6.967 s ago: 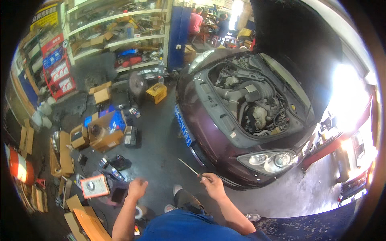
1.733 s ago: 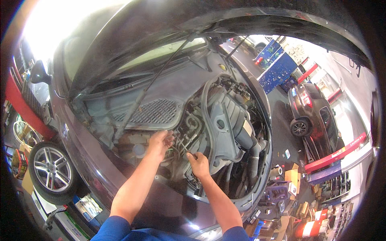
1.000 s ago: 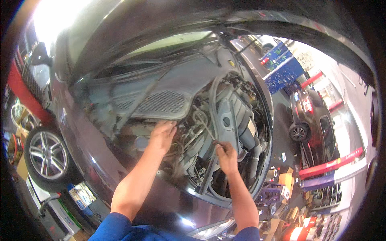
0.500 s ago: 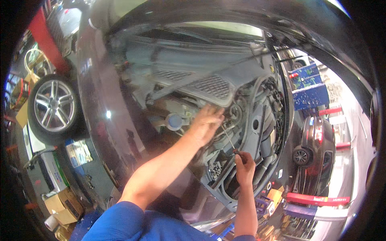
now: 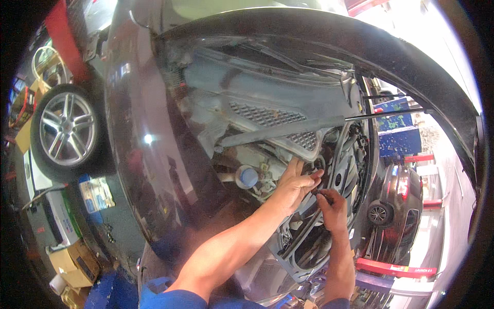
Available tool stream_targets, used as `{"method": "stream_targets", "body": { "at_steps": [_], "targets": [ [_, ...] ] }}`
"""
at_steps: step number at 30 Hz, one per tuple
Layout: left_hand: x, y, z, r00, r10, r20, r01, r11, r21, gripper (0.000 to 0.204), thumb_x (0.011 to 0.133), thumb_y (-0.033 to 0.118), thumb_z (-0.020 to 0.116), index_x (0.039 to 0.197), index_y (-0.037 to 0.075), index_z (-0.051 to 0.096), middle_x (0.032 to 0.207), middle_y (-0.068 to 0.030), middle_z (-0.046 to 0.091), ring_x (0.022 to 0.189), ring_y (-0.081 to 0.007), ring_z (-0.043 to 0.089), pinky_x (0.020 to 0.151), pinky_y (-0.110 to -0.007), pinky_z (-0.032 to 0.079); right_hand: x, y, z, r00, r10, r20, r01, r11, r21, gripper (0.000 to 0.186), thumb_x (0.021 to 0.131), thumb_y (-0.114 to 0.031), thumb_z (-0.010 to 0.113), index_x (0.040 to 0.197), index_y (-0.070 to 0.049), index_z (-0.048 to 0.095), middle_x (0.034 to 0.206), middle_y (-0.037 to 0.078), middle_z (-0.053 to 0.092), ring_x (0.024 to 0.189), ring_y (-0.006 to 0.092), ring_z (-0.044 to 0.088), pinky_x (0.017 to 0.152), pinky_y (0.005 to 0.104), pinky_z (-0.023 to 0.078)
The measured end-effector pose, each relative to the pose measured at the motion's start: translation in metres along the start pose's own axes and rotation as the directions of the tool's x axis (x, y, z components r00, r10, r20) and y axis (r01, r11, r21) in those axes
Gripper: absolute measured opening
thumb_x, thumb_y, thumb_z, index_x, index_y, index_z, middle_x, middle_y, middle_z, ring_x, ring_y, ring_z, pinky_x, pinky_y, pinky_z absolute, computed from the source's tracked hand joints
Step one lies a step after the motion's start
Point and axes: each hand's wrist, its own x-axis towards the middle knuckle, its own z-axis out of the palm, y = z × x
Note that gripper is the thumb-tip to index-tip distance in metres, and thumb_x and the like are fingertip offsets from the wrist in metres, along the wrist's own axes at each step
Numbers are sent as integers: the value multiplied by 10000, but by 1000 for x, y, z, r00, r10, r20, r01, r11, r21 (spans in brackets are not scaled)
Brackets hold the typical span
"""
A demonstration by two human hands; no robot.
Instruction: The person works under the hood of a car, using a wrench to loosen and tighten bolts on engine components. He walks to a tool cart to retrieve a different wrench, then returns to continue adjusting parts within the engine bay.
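Note:
My left hand (image 5: 296,188) reaches into the engine bay, its fingers stretched and spread at the lower edge of the grey cover with a mesh panel (image 5: 270,114). Whether its thumb and forefinger touch the tool's shaft is not clear. My right hand (image 5: 334,208) is closed round the dark handle of a screwdriver (image 5: 322,194), just right of the left hand. The screwdriver's tip is hidden behind the left hand. To the left of my left hand is a blue round cap (image 5: 248,177) on a reservoir.
A grey strut (image 5: 288,131) slants across the bay under the raised hood (image 5: 329,31). The dark glossy fender (image 5: 149,139) runs along the left. Beyond it lie a wheel (image 5: 67,129) and a cardboard box (image 5: 74,262). Another car (image 5: 399,213) stands at the right.
My two hands have come closer together; the screwdriver's thin shaft, visible before between them, is now mostly hidden. The view has shifted, so the bay appears farther right.

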Motion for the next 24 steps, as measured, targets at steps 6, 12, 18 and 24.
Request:
{"method": "stream_targets", "body": {
  "at_steps": [6, 12, 18, 24],
  "targets": [
    [2, 2, -1, 1000, -5, 26, 4, 1000, 25, 832, 863, -143, 521, 1624, 130, 322, 1604, -29, 437, 1318, -289, 632, 1068, -380, 525, 67, -13, -40, 967, 49, 248, -53, 999, 7, 248, 963, -223, 738, 981, 24, 759, 788, 72, 723, 717, 134, 650, 684, 335, 531],
    [-2, 6, 4, 1000, -10, 15, 9, 999, 45, 926, 850, -110, 546, 1691, 75, 206, 1710, -91, 315, 1329, -333, 606, 1119, -427, 524, 46, -32, -3, 995, -34, 97, 45, 992, -117, 253, 972, -232, 730, 1029, 14, 735, 790, 144, 722, 710, 249, 680, 685, 391, 540],
    [-3, 5, 6, 999, -19, -28, 21, 998, 62, 933, 846, -117, 566, 1686, 77, 209, 1690, -84, 346, 1306, -329, 630, 1078, -415, 547, -1, -28, 37, 997, -60, -53, 51, 987, -155, 226, 1001, -231, 712, 1023, -9, 676, 861, 243, 727, 797, 453, 711, 682, 469, 545],
    [1, 2, 0, 1000, -15, -17, 16, 999, 35, 870, 841, -125, 571, 1636, 66, 275, 1627, -83, 400, 1302, -332, 626, 1077, -431, 546, -6, -8, 48, 993, -81, -85, 80, 997, -24, 220, 1003, -192, 732, 1082, 13, 711, 862, 197, 753, 775, 299, 745, 726, 398, 567]
  ]
}}
